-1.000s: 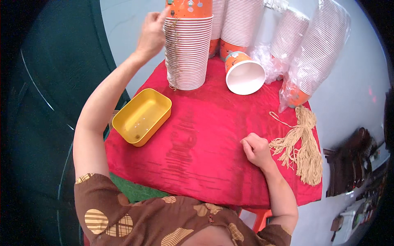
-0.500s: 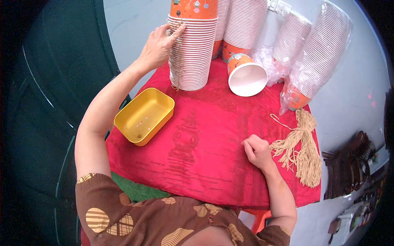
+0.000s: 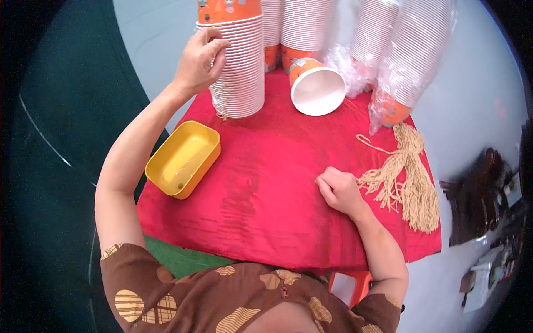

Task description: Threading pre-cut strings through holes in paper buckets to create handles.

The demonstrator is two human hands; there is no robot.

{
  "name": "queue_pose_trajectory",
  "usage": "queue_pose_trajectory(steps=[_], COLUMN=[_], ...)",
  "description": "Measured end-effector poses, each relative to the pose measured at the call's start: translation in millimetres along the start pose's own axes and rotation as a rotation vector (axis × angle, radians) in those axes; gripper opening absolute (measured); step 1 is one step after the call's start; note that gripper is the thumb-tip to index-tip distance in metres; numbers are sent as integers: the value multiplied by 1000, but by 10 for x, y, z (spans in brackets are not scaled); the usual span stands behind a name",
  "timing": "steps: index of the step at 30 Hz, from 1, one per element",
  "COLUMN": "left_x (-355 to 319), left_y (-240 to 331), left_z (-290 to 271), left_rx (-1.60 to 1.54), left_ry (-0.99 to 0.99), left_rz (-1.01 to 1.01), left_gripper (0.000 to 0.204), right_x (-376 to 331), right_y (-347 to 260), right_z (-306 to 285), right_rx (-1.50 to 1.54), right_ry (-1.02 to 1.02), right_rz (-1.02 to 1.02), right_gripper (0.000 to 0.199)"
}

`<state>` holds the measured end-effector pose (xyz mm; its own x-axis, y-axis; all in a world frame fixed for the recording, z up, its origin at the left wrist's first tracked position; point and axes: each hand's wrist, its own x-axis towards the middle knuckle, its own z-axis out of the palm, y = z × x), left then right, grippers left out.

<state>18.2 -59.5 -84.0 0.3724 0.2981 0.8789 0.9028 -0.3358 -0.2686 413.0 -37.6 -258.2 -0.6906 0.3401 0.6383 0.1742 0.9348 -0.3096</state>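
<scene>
My left hand (image 3: 202, 61) is raised against the left side of a tall upright stack of nested paper cups (image 3: 240, 72) with white rims and an orange printed top. Its fingers are curled in and the thumb pressed to them; what they pinch, if anything, is hidden. Thin tan strings (image 3: 221, 105) hang down the stack's side below this hand. My right hand (image 3: 338, 191) rests on the red cloth (image 3: 277, 222) as a loose fist, with nothing seen in it. Just right of that fist lies a tied bundle of tan yarn (image 3: 413, 183).
A yellow rectangular box (image 3: 184, 158) with small bits inside stands at the left. One orange cup (image 3: 317, 91) lies on its side, its white mouth toward me. Behind it are more cup stacks (image 3: 304, 28), and a stack in clear plastic (image 3: 413, 61) leans at the right.
The fingers of my left hand have gone from stretched out on the stack to curled. My view has shifted, so the table's things sit farther left. The right hand stays a fist.
</scene>
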Motion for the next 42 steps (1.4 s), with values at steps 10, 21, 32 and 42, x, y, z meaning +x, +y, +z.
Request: queue_pose_trajectory(steps=[10,21,32,42], left_x=[419,-144,-470,-510], left_y=[874,935,1052,1158], left_z=[1030,2086,2156,1942], left_rx=[15,53,15,19], left_ry=[-676,-320,-106,-120], left_rz=[-323,-859,-747,-648], left_gripper=[30,23,13,39], right_x=[-47,-26,-54,-49], right_y=[12,77,61,112], right_z=[15,14,-55,-35], right_rx=[-32,-62,-64,-56], right_ry=[-27,-18,-93,-69], right_rz=[-8,7,75,82], right_gripper=[11,20,21,15])
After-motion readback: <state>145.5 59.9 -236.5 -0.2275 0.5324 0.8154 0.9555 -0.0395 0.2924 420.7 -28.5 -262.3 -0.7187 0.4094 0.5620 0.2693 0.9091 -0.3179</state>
